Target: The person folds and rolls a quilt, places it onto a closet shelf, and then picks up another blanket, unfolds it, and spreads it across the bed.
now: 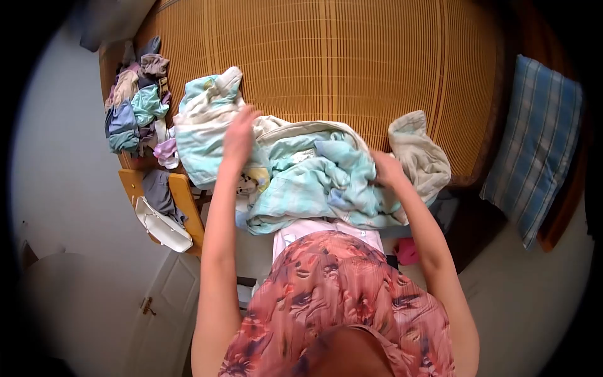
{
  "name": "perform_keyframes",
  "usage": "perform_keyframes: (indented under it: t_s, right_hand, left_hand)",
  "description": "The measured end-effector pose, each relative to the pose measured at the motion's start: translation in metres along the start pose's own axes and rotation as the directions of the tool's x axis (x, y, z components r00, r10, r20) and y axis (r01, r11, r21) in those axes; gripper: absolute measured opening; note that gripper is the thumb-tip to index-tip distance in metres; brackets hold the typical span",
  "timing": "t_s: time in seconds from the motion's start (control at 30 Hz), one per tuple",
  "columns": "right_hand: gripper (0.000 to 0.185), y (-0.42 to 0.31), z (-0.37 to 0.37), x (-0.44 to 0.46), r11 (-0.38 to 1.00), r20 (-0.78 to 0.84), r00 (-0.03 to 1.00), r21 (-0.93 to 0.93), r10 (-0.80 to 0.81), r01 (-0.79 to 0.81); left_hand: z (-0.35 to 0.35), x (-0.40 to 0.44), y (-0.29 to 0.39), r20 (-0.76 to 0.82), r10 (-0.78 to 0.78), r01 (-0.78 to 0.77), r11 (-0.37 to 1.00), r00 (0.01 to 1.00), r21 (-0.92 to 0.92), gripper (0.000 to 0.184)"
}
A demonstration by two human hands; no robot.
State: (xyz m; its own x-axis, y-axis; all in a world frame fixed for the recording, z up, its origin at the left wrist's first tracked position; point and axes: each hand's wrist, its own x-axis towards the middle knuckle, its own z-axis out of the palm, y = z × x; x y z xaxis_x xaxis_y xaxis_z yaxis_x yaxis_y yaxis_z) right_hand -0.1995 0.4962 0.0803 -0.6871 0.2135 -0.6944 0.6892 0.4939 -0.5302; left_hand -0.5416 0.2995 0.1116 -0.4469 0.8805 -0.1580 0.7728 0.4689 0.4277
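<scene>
Along the near edge of the slatted bamboo mat [282, 63], just before our floral top [358, 276], lies a turquoise-and-white blanket [295, 188], heaped in loose folds with its cream underside showing at the right end. Our left hand [240, 141] is over the left part of the heap; it is blurred, and we cannot tell whether its fingers are closed on cloth or only near it. Our right hand [387, 169] touches the blanket by the cream rim, its fingers partly hidden among the folds, so we cannot say whether they are clamped there.

The near folds sit close to our pale pink trousers [301, 231], so we judge that a hard pull toward us could drag the blanket off the mat. Because the layers are bunched, one hand could catch a single layer and leave the rest twisted. A wide sweep to the left could also knock the pile of clothes [129, 103] beside the heap, or the white handbag [164, 225] on the wooden chair [196, 210]. The blue plaid cushion [539, 138], well apart on the right, seems safe from either.
</scene>
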Motion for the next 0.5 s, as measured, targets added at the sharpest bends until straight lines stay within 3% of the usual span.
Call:
perform_keyframes:
  t_s: [0.07, 0.13, 0.17, 0.27, 0.37, 0.4, 0.47, 0.5]
  right_hand:
    - [0.042, -0.002, 0.012, -0.025, 0.989, -0.032, 0.996, -0.122, -0.083, 0.079]
    - [0.029, -0.017, 0.001, -0.054, 0.986, -0.101, 0.983, -0.077, -0.152, 0.145]
    - [0.029, -0.019, -0.005, -0.064, 0.981, -0.125, 0.976, -0.103, -0.180, 0.167]
    - [0.031, -0.021, -0.027, -0.087, 0.975, -0.178, 0.963, -0.132, -0.201, 0.179]
    - [0.034, -0.009, -0.037, -0.094, 0.968, -0.172, 0.959, -0.150, -0.227, 0.202]
    - [0.034, -0.010, -0.050, -0.096, 0.968, -0.222, 0.944, -0.115, -0.244, 0.224]
    - [0.031, -0.027, -0.100, -0.097, 0.961, -0.415, 0.868, -0.150, -0.273, 0.231]
    - [0.034, -0.040, -0.130, -0.102, 0.958, -0.474, 0.838, -0.224, -0.269, 0.181]
  left_hand:
    - [0.030, 0.030, 0.002, 0.237, 0.023, 0.007, 0.992, 0.971, -0.122, 0.030]
    - [0.076, 0.033, -0.031, 0.404, -0.053, 0.035, 0.998, 0.913, 0.050, 0.026]
    - [0.094, 0.028, -0.044, 0.482, -0.098, 0.035, 0.990, 0.871, 0.138, 0.024]
    - [0.100, -0.013, -0.057, 0.510, -0.224, 0.104, 0.962, 0.830, 0.253, 0.018]
    - [0.085, -0.040, -0.054, 0.789, -0.109, -0.194, 0.941, 0.604, 0.279, 0.023]
    - [0.064, -0.038, -0.044, 0.781, -0.108, -0.139, 0.960, 0.615, 0.242, 0.022]
    - [-0.010, -0.006, -0.023, 0.520, -0.395, 0.319, 0.919, 0.758, 0.232, 0.024]
    - [-0.027, 0.001, -0.044, 0.277, -0.391, 0.428, 0.900, 0.878, -0.084, 0.026]
